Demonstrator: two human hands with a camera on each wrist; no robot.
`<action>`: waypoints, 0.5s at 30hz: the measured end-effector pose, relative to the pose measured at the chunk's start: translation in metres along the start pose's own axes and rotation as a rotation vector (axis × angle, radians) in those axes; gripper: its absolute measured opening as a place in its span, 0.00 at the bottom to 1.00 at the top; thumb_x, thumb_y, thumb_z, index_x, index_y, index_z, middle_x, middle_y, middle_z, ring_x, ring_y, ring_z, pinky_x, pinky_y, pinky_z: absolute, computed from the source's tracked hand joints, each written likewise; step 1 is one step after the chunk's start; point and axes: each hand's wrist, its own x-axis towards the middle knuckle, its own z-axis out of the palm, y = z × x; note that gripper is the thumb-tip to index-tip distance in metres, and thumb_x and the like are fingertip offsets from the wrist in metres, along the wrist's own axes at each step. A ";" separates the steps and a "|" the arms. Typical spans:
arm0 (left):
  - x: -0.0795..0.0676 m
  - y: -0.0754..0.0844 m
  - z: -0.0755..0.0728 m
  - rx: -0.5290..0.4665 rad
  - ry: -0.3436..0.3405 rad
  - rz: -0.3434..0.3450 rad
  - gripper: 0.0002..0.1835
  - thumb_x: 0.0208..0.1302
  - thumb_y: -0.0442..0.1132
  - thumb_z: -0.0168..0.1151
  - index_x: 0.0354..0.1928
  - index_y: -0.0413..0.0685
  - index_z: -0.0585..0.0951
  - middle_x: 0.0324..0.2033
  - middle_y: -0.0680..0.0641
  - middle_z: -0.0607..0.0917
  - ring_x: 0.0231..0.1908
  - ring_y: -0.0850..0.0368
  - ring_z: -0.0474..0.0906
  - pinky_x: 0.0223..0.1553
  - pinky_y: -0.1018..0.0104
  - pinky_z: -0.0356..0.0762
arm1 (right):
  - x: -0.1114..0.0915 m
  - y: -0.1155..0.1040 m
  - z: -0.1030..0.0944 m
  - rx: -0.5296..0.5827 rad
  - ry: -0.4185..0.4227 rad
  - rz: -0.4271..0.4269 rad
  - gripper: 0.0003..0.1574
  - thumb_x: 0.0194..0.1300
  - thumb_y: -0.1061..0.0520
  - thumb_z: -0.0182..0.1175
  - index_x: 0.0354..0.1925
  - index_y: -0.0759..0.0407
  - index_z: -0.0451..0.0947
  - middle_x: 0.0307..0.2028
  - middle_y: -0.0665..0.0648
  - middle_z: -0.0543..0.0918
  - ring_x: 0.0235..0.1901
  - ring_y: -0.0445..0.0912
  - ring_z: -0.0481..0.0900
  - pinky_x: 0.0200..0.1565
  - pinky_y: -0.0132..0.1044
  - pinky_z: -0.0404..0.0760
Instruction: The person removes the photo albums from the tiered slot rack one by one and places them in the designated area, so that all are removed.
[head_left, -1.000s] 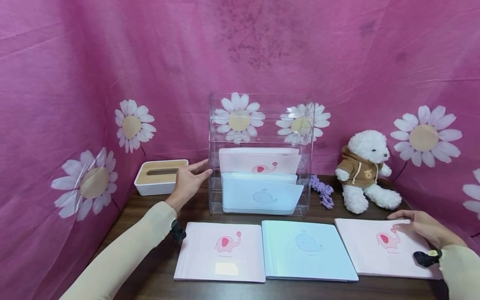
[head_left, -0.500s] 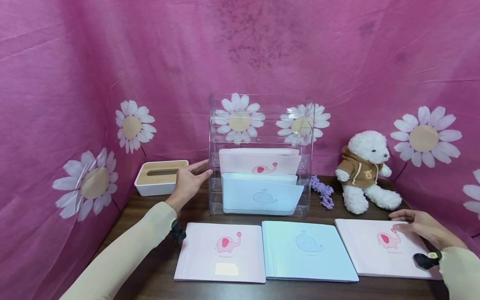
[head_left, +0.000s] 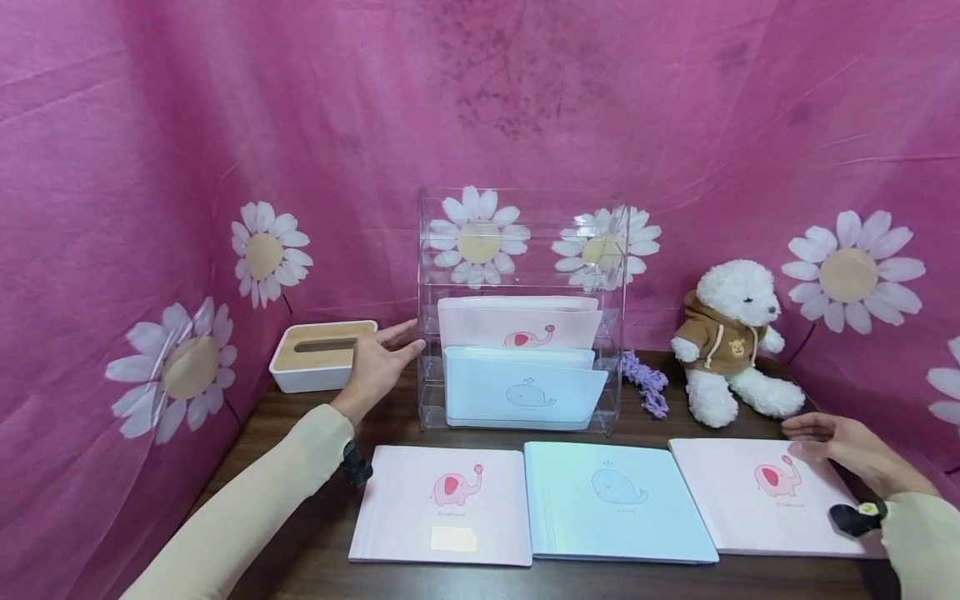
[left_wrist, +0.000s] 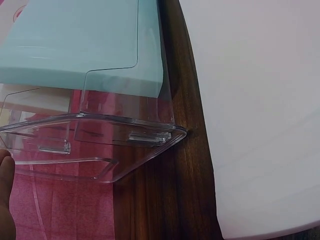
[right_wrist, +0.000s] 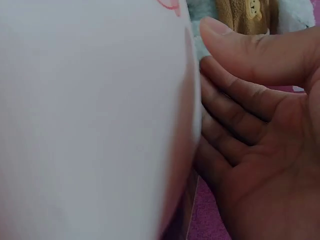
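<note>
My left hand point(head_left: 378, 367) touches the left side of a clear acrylic rack point(head_left: 431, 400) with its fingertips. In the rack's lower tiers stand a pink elephant booklet point(head_left: 480, 321) and a light-blue whale booklet point(head_left: 480, 392). Three booklets lie in a row in front: a pink elephant one point(head_left: 405, 517) at left, a blue whale one point(head_left: 577, 525) in the middle, a pink elephant one point(head_left: 735, 508) at right. Beside the right booklet's outer edge is my right hand point(head_left: 862, 454). In the right wrist view its straight fingers point(right_wrist: 225, 107) are against that edge, the thumb raised apart.
Left of the rack stands a white tissue box point(head_left: 311, 379) with a wooden lid. On the right, a white plush toy point(head_left: 738, 296) in a brown hoodie sits behind the right booklet. A purple yarn bundle point(head_left: 643, 383) lies between rack and toy. Pink daisy cloth point(head_left: 360, 125) encloses the table.
My right hand has shifted slightly to the right along the right booklet's edge. The left hand, the rack and the booklets have stayed in place.
</note>
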 end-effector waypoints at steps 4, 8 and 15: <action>0.000 0.000 0.000 -0.008 0.003 0.001 0.24 0.63 0.36 0.72 0.62 0.45 0.82 0.56 0.40 0.87 0.59 0.50 0.83 0.49 0.77 0.83 | 0.000 0.001 -0.002 0.057 0.068 -0.013 0.35 0.66 0.54 0.68 0.59 0.81 0.71 0.36 0.25 0.81 0.36 0.20 0.77 0.35 0.15 0.73; 0.000 0.001 0.000 0.005 0.004 -0.020 0.24 0.63 0.37 0.72 0.61 0.45 0.83 0.56 0.41 0.87 0.59 0.51 0.83 0.50 0.76 0.83 | -0.002 -0.002 -0.005 0.136 0.169 -0.043 0.20 0.68 0.52 0.67 0.54 0.62 0.78 0.36 0.20 0.79 0.37 0.17 0.75 0.35 0.14 0.69; 0.001 0.001 0.001 -0.001 0.002 -0.046 0.23 0.64 0.38 0.72 0.61 0.47 0.83 0.56 0.43 0.87 0.59 0.53 0.83 0.51 0.75 0.83 | -0.007 -0.030 -0.015 0.550 0.356 -0.207 0.20 0.71 0.65 0.60 0.54 0.42 0.79 0.41 0.26 0.86 0.40 0.21 0.82 0.41 0.12 0.76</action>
